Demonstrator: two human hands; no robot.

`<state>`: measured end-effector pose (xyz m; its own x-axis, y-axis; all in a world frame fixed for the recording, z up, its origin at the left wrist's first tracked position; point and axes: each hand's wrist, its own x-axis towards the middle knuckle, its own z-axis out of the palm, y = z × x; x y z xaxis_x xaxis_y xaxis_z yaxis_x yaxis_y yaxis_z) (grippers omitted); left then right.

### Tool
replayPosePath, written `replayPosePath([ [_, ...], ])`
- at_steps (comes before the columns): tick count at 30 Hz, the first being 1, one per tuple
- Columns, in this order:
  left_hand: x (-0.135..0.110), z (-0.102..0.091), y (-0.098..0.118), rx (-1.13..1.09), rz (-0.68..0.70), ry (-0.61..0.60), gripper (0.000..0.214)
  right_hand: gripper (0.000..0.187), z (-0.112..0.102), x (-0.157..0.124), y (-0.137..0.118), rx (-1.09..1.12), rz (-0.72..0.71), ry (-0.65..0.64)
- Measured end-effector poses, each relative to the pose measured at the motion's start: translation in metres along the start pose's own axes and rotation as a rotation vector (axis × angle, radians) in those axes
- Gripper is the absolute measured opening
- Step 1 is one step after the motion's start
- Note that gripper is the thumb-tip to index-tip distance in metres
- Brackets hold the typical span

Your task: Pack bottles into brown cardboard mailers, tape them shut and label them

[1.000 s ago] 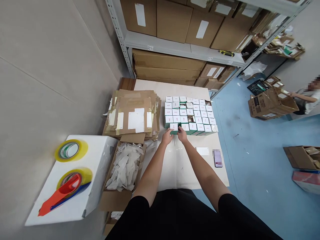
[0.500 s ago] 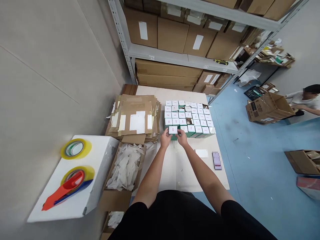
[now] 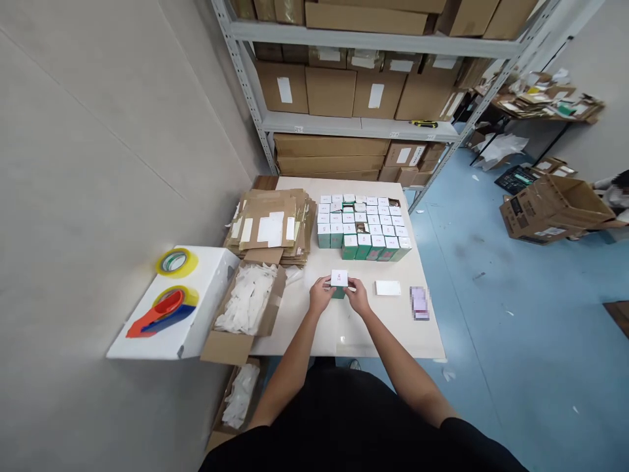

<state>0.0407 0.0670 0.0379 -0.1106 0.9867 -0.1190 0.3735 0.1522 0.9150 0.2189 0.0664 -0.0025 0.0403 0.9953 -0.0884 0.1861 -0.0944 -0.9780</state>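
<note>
Between my two hands is a small green box with a white top [image 3: 339, 278], apart from the rows of like boxes. My left hand [image 3: 321, 294] grips its left side and my right hand [image 3: 358, 295] its right side. Behind it, several rows of green-and-white boxes [image 3: 377, 244] stand packed together on the table [image 3: 304, 328]. A few of them show open tops. Right of my right hand lies a flat white box [image 3: 388, 288], and beyond it a blurred purple item [image 3: 419, 304].
Flattened cardboard [image 3: 269, 223] is stacked at the left. Nearer stands a carton of white paper scraps [image 3: 248, 295]. A white box [image 3: 147, 351] carries tape rolls and a red tape dispenser [image 3: 147, 321]. A shelf rack [image 3: 344, 123] rises behind; a person sits far right near a carton [image 3: 545, 213].
Both hands have drawn the green-and-white box back toward me, away from the front row, leaving a gap at that row's left end. The camera view has shifted.
</note>
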Motion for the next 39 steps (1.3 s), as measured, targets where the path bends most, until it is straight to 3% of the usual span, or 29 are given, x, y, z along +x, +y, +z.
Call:
replayPosePath([
  [4,-0.049,0.018,-0.024,0.035,-0.13,-0.024,0.044,0.045,0.001,-0.049,0.029,-0.01,0.105,-0.038],
  [7,-0.075,0.029,-0.033,0.07,-0.235,0.042,0.033,0.046,0.001,-0.071,0.041,-0.017,0.133,-0.105],
  [11,-0.097,0.037,-0.034,0.131,-0.31,0.157,0.025,0.051,-0.006,-0.077,0.041,-0.048,0.171,-0.199],
  [15,-0.106,0.043,-0.03,0.196,-0.303,0.149,0.028,0.075,-0.013,-0.07,0.034,-0.043,0.193,-0.202],
  [20,-0.087,0.039,-0.024,0.268,-0.2,0.036,0.033,0.082,-0.01,-0.071,0.037,-0.027,0.195,-0.178],
  [23,-0.064,0.03,-0.02,0.3,-0.166,-0.073,0.032,0.087,-0.006,-0.083,0.043,-0.031,0.211,-0.118],
  [29,-0.025,0.007,-0.02,0.306,-0.105,-0.224,0.037,0.087,0.016,-0.113,0.048,0.047,0.261,-0.14],
  [35,-0.019,-0.022,-0.027,0.53,0.204,-0.492,0.034,0.087,0.038,-0.116,0.041,0.074,0.303,-0.024],
  [39,-0.012,-0.028,-0.022,0.633,0.297,-0.624,0.034,0.084,0.037,-0.119,0.036,0.053,0.303,0.007],
])
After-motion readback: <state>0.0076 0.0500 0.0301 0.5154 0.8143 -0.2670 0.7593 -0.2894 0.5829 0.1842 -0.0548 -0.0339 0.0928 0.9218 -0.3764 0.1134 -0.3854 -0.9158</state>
